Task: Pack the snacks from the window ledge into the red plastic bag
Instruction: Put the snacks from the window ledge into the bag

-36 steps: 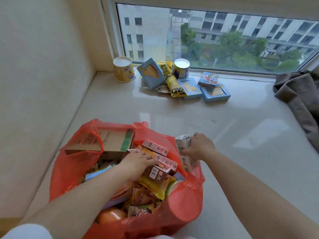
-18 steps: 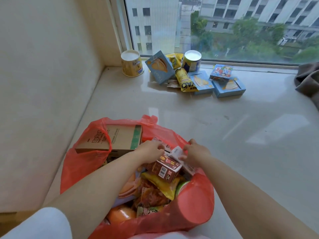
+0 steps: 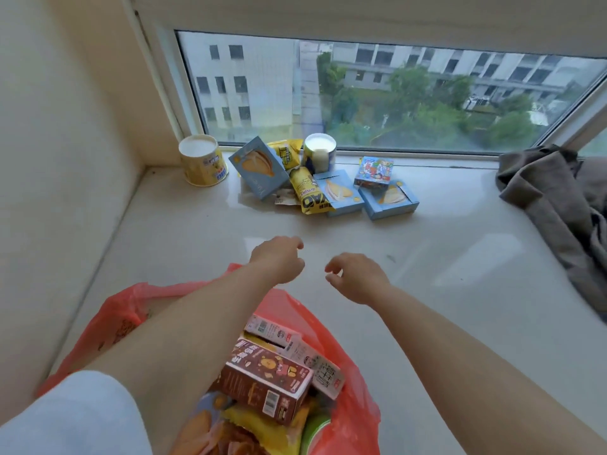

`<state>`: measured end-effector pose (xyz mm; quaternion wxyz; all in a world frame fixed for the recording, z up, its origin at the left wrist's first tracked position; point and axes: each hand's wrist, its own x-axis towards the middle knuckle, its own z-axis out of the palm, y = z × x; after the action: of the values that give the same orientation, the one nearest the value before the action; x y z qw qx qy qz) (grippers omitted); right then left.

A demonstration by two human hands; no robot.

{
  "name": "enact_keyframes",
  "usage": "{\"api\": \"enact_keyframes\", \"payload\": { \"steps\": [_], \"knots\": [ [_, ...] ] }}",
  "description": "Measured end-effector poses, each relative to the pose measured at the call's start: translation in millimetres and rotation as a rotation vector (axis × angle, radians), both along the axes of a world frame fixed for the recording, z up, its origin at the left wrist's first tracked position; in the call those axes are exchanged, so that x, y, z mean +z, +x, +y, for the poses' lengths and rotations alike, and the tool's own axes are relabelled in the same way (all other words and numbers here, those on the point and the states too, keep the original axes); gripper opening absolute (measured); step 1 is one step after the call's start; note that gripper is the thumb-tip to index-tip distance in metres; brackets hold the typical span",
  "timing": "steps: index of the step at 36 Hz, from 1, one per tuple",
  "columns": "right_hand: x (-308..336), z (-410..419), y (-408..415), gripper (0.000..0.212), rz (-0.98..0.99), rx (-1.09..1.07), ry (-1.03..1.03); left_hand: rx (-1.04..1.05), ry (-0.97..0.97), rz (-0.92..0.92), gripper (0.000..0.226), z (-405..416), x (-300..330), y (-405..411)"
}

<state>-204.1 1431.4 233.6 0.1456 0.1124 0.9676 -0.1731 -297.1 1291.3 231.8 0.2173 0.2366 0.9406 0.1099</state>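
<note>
Head: red bag (image 3: 348, 418) holds brown box (image 3: 262, 385) (snacks)

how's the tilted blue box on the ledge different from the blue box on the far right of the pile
The tilted blue box stands propped on edge, leaning, its face turned up toward the camera; the far-right blue box lies flat on the ledge. A small colourful box rests on the flat one; nothing sits on the tilted one. Both show the same yellow snack picture.

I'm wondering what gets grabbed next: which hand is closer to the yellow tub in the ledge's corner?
Left. The left hand hangs empty above the ledge, nearer the yellow tub; the right hand is farther off to the right, also empty.
</note>
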Motion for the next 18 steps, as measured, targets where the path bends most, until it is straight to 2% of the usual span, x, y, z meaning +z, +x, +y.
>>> {"api": "enact_keyframes", "payload": {
  "steps": [8,12,18],
  "knots": [
    [-10.1,60.2,-69.7,0.044,-0.037,-0.165,-0.031,0.071,-0.028,0.029,0.045,43.6,-9.8,-78.9],
    [-26.5,81.6,-105.2,0.046,-0.064,-0.156,-0.005,0.081,-0.055,0.075,0.038,67.6,-21.4,-116.0],
    [-62.2,105.7,-149.7,0.046,-0.097,-0.135,0.015,0.086,-0.068,0.093,0.043,93.5,-53.8,-159.0]
  ]
}}
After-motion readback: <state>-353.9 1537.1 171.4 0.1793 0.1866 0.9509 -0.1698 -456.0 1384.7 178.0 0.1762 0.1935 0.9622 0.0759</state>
